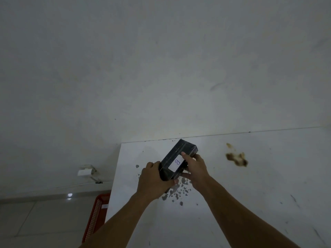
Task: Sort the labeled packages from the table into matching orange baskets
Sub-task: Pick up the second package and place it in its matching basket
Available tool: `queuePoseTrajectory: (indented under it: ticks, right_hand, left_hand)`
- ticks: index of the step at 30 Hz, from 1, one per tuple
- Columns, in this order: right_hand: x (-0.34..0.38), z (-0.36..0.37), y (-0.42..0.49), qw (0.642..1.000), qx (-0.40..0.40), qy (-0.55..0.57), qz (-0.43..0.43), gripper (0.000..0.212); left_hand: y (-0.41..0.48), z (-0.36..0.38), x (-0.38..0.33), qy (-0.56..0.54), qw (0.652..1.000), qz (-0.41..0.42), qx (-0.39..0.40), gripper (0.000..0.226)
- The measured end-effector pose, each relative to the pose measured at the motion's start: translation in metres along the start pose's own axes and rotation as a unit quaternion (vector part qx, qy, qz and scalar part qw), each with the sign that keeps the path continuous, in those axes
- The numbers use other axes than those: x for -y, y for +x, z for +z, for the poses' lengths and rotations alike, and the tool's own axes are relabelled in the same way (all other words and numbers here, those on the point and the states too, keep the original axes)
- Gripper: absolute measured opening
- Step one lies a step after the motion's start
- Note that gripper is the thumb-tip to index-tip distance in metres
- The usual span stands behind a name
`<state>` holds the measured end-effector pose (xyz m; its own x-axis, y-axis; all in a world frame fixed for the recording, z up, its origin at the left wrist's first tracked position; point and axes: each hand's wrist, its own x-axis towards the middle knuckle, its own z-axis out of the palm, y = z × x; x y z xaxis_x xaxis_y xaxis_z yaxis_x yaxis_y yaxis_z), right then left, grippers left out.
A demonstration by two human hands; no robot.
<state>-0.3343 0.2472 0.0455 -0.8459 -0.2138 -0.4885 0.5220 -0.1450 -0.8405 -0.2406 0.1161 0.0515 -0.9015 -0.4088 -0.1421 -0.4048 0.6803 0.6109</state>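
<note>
Both hands (175, 176) grip the black package (176, 158).

We can read only one marking — a single handwritten letter in blue ink, which looks like a "B", turned sideways to us. It stands on a white label (176, 163) stuck to the upper face of a black package (179, 158). The left hand (154, 183) grips the package's near end and the right hand (196, 170) its side, one fingertip touching the label's far edge — the letter itself stays uncovered. We find no other legible text.
</note>
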Motion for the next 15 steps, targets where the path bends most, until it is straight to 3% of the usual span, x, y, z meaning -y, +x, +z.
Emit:
queuePoseTrajectory:
  ticks: [7, 12, 15]
  right_hand:
    - [0.009, -0.008, 0.0, 0.999, 0.016, -0.034, -0.038, 0.025]
    - [0.025, -0.004, -0.006, 0.985, 0.091, -0.113, -0.098, 0.034]
    - [0.033, -0.001, -0.01, 0.972, 0.141, -0.147, -0.114, 0.037]
  left_hand:
    - [0.006, -0.014, -0.005, -0.096, 0.993, -0.019, 0.06, 0.093]
    - [0.029, -0.048, -0.028, -0.134, 0.989, 0.056, -0.007, 0.079]
    - [0.042, -0.067, -0.044, -0.125, 0.987, 0.102, -0.009, 0.075]
